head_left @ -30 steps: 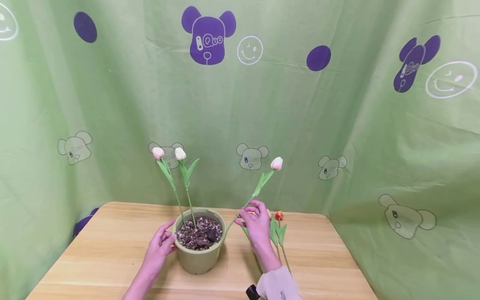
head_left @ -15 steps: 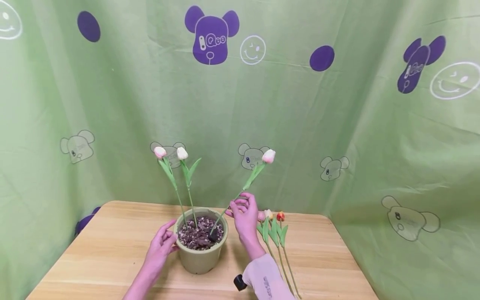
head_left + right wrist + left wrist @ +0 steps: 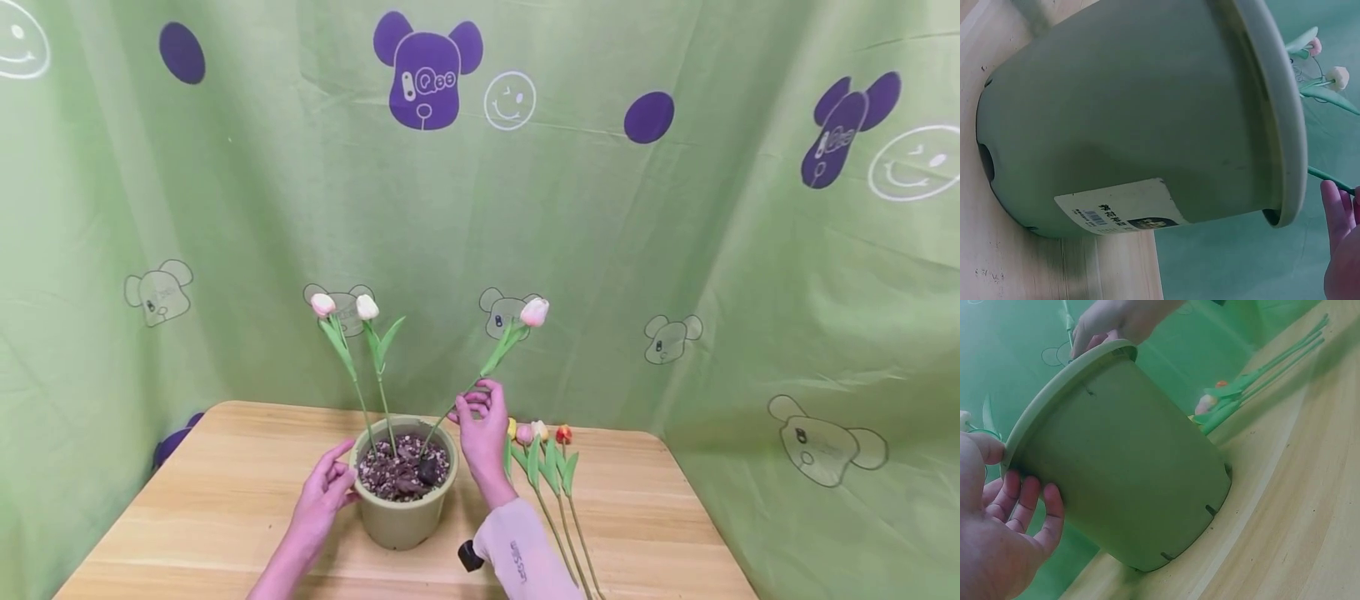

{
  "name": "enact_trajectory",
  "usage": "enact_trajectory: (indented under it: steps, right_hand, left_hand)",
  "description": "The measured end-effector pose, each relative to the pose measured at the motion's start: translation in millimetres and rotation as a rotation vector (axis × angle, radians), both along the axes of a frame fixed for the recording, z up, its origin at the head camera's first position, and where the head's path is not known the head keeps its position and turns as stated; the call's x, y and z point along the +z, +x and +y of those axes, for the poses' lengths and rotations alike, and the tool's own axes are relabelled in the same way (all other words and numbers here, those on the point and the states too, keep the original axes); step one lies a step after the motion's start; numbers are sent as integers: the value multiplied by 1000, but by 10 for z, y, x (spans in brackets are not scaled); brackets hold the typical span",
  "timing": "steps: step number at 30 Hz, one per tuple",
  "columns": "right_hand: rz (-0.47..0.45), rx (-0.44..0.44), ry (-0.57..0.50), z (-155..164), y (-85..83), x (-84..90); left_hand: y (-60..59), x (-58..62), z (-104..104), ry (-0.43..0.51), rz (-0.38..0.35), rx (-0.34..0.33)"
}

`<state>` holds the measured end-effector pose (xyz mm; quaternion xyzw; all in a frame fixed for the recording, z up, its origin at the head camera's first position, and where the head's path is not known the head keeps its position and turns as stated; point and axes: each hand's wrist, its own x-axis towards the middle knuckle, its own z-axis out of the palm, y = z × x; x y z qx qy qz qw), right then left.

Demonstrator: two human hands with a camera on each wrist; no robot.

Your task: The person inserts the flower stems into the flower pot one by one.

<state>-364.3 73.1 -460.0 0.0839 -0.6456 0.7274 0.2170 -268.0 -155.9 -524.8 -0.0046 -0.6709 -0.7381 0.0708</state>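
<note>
A green flower pot point(image 3: 401, 523) filled with dark, pebbly soil stands on the table. My left hand point(image 3: 322, 492) holds its left rim, thumb at the edge and fingers against the outer wall point(image 3: 1116, 456). Two artificial tulips, a pink one point(image 3: 322, 305) and a white one point(image 3: 367, 307), stand in the soil's left half. My right hand point(image 3: 483, 425) pinches the green stem of a pale pink tulip point(image 3: 535, 312). That tulip leans right, its lower end meeting the soil near a dark lump point(image 3: 428, 472); how deep it goes cannot be told.
Several more tulips, including a red-orange one point(image 3: 564, 434), lie on the wooden table point(image 3: 637, 517) right of the pot. A green printed curtain point(image 3: 585, 225) surrounds the table. The pot bears a white label point(image 3: 1125, 209).
My right hand has moved left with the tulip, bringing its stem from outside the pot's right rim to the soil inside. The left hand stays on the rim.
</note>
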Motion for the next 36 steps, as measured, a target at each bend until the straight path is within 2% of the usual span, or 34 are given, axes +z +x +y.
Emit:
enact_trajectory:
  steps: [23,36]
  right_hand:
    - [50,-13,62,-132,-49,-23]
    - [29,43,77,-162,-76,-48]
  left_hand:
    - [10,7,0,-3,16,-1]
    - [6,21,1,11,5,-2]
